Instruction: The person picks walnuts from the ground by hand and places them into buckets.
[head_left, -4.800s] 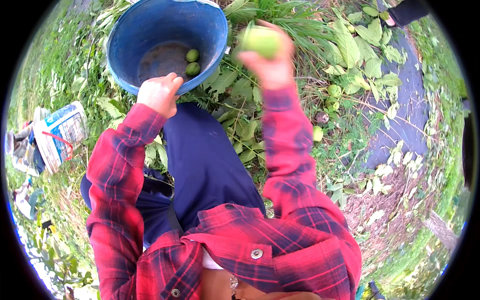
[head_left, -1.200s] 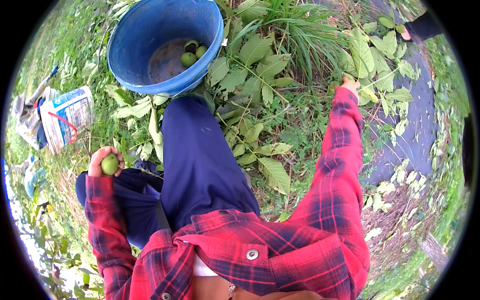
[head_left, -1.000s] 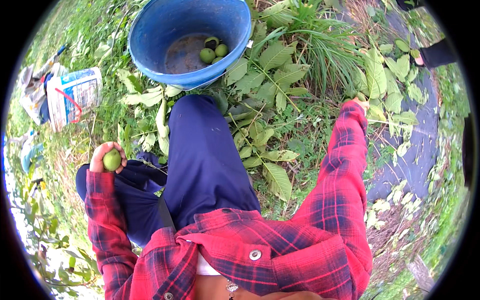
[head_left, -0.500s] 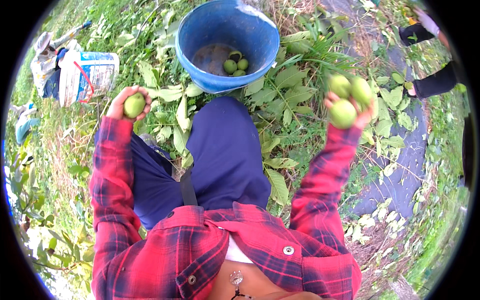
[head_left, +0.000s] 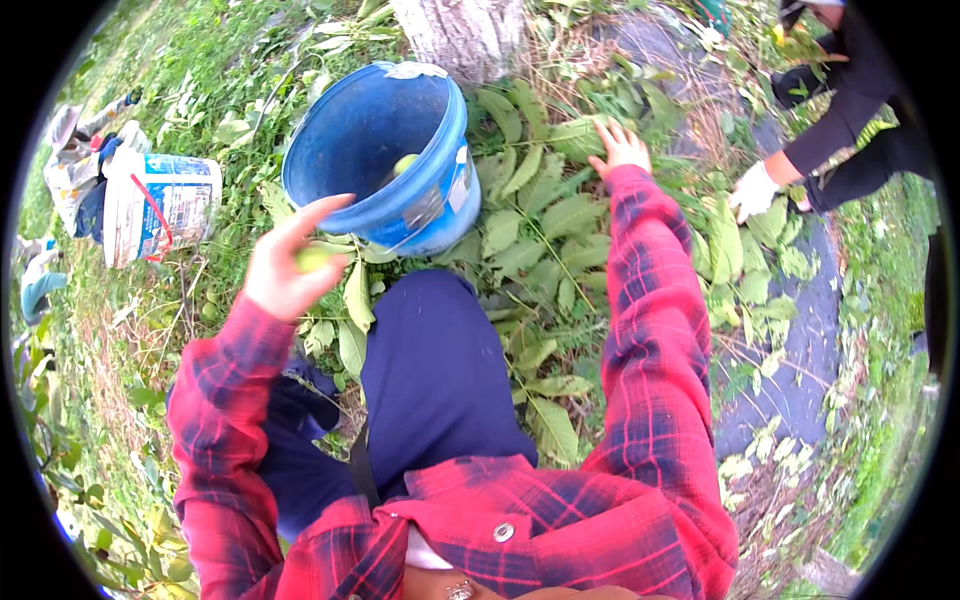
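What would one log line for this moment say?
Left hand: at green fruit, grip blurred, near bucket | right hand: open, over leaves | bucket: another green fruit inside | nearby: co-worker's white-gloved hand

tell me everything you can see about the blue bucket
The blue bucket is round, deep and plastic-looking, with a thick rim, scuffed inner wall and worn pale and grey patches outside. Its mouth is open, and one green fruit shows inside; the bottom is hidden. It stands among leaves, between the person's bent knee and a pale trunk. The left hand is at the rim; whether they touch is unclear.
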